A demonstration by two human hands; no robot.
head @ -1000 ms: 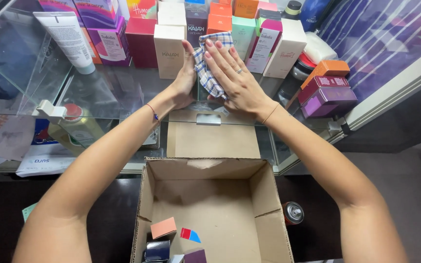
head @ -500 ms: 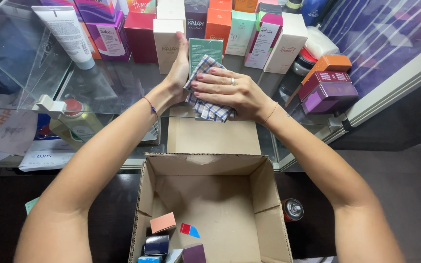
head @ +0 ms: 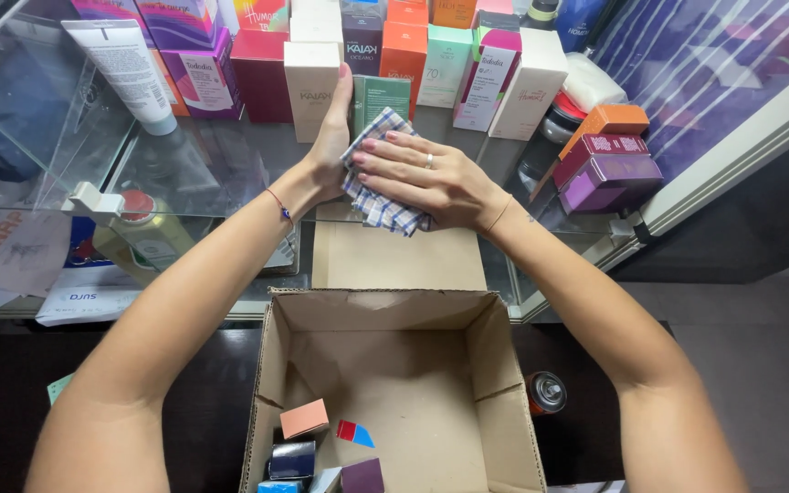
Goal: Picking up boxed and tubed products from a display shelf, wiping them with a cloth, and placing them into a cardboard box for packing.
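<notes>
A glass table (head: 230,173) fills the upper half of the view, its far edge crowded with upright cartons. Below it an open cardboard box (head: 394,383) sits with its far flap (head: 399,257) folded out flat against the table's near edge; a few small coloured packets (head: 321,447) lie on its floor at the near left corner.

Along the back of the table stand a cream carton (head: 310,82), a dark maroon carton (head: 260,64), an orange carton (head: 404,50), a pale green carton (head: 445,64) and a white carton with a pink top (head: 486,78), packed side by side. A white tube (head: 125,68) leans at the left, and a stack of purple and orange boxes (head: 606,160) lies at the right. These close in the working spot on three sides.

The left hand (head: 329,151) reaches forward, fingers extended, flat against the side of a green carton (head: 385,93) that stands just behind the hands. The right hand (head: 426,178) lies palm down with fingers stretched out toward the left, pressing a checked cloth (head: 378,205) onto the table. The cloth is bunched under that palm, its long axis running from the far left, near the green carton's foot, to the near right, where a corner pokes out below the hand toward the flap. Neither grip is closed round anything; both are spread flat.

A small spray can (head: 546,393) lies on the dark floor right of the cardboard box.
</notes>
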